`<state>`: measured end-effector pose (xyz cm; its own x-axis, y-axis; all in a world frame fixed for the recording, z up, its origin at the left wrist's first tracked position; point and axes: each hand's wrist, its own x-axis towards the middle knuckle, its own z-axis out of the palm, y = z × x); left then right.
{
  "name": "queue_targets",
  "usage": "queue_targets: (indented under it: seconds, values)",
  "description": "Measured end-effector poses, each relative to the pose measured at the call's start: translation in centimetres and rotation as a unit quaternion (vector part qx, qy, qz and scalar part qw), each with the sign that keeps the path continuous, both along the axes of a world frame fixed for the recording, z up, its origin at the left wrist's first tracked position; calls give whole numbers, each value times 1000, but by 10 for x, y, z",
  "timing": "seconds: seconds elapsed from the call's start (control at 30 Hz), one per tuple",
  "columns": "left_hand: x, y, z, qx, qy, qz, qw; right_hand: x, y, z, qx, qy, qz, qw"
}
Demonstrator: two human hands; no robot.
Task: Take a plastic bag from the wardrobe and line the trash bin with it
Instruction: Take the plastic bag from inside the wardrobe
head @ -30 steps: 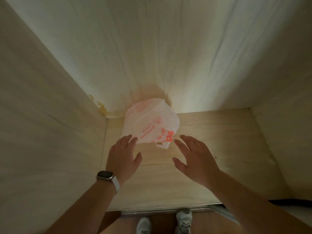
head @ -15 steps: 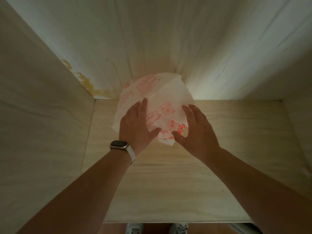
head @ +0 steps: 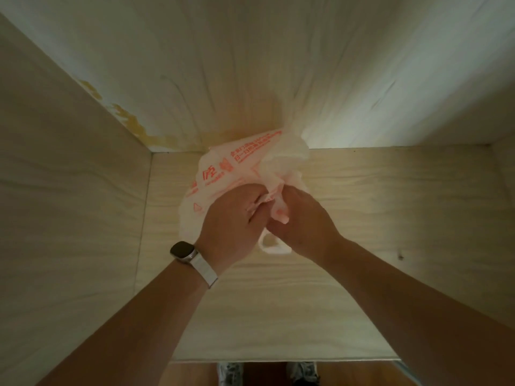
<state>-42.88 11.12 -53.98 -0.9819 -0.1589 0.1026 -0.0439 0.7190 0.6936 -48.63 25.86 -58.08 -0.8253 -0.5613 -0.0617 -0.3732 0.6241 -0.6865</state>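
Crinkly thin plastic bag point(head: 223, 174) bunched in both hands

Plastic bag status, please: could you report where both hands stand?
Left hand and right hand both shut on plastic bag. Bag bunched over wardrobe shelf. Nothing in the way.

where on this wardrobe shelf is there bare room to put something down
The pale wooden shelf is bare right of the right hand out to the right wall, and along its front edge. A narrower strip runs by the left wall. The crumpled white plastic bag with red print and left hand crowd the back centre.
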Motion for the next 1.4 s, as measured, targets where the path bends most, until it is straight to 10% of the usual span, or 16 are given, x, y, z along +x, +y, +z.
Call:
queue_targets:
  seconds: [0.33,0.53,0.8,1.03,1.4]
  values:
    - [15,-37,48,-228,70,-49,970,12,26,47,-162,-191,-270,930]
    - [1,-5,13,-50,-133,10,990,17,77,12,-124,-237,-360,894]
    - [-20,78,-53,-51,-126,-116,984,40,142,-27,-20,-111,-396,911]
    - [-18,106,-94,-58,-117,-150,980,32,164,-25,82,233,-110,963]
    - [19,107,-151,-18,-104,-136,985,30,168,-92,279,80,61,955]
